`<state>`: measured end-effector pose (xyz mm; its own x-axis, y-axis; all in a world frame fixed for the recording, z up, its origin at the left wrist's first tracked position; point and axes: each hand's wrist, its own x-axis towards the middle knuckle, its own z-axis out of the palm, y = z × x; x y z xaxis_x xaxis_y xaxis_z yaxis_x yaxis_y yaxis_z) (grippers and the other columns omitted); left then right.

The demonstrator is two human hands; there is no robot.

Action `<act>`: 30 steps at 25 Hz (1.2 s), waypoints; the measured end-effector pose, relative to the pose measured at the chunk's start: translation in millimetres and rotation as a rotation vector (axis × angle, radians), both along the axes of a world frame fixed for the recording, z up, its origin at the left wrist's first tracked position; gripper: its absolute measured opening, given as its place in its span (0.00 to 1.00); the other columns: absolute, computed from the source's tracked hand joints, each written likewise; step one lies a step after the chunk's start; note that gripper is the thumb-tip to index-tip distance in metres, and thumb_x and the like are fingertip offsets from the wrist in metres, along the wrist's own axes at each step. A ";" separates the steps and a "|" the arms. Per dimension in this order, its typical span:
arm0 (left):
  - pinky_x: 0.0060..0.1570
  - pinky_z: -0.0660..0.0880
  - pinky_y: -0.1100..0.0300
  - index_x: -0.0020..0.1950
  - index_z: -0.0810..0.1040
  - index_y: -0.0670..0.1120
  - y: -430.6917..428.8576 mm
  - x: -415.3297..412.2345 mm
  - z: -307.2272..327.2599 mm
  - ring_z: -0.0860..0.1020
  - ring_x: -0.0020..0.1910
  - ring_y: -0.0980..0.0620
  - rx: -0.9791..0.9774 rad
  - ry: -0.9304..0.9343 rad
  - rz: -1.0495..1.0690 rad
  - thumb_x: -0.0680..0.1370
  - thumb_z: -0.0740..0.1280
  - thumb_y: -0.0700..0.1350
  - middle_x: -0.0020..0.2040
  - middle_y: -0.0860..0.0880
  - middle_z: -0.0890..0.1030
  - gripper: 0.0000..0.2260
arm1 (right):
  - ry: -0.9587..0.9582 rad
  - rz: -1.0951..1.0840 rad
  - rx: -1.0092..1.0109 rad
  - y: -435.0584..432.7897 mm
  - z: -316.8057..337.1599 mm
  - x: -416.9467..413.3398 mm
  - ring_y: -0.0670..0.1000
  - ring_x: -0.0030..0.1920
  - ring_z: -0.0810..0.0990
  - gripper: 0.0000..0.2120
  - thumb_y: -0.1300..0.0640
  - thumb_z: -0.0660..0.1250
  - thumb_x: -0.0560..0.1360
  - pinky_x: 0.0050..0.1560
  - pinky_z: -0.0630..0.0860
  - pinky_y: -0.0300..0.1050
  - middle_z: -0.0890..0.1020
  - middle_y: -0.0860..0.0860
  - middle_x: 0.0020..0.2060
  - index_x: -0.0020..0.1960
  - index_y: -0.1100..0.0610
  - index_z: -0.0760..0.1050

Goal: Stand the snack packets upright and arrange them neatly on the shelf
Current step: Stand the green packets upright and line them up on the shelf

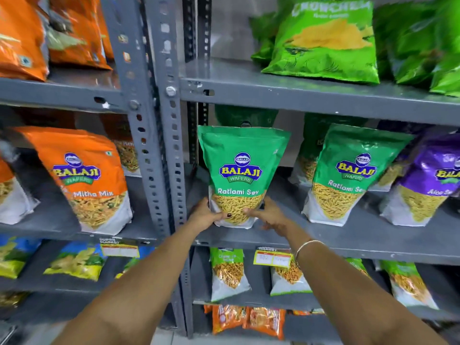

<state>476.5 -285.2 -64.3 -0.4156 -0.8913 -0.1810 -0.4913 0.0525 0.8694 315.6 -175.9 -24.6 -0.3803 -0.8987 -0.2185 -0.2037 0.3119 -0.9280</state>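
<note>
My left hand point(204, 215) and my right hand point(267, 215) are both closed on the bottom corners of one green plastic Ratlami Sev pouch point(242, 175), left thumb across its lower front, right fingers wrapped round its lower right edge. The pouch lies straight ahead, between my palms, so neither hand is nearer. Its long axis runs up and down, sealed top toward the shelf above, label facing me, base at the near edge of the grey metal middle shelf point(348, 235); I cannot tell whether it is fully set down. It looks upright, perhaps leaning a touch left.

To its right, well apart, a second green Ratlami Sev pouch point(346, 175) leans back and right, and just beyond that stands a purple pouch point(428, 180). Left, past the grey slotted upright post point(159, 158), an orange Mitha Mix pouch point(87, 178) tilts. I judge the next move is pushing my pouch back, square.
</note>
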 end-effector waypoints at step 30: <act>0.60 0.72 0.49 0.40 0.71 0.40 72.7 -27.5 62.7 0.81 0.35 0.52 0.524 -0.612 -0.646 0.81 0.58 0.45 0.40 0.42 0.76 0.12 | 0.164 -0.019 0.454 84.7 14.1 -93.6 0.45 0.14 0.71 0.16 0.58 0.68 0.75 0.20 0.73 0.36 0.77 0.55 0.20 0.32 0.64 0.68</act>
<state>449.0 -212.4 -1.6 -0.4929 -0.2788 -0.8242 -0.8700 0.1503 0.4695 222.0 -91.3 -10.5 -0.4581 -0.7189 -0.5227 -0.3262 0.6830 -0.6535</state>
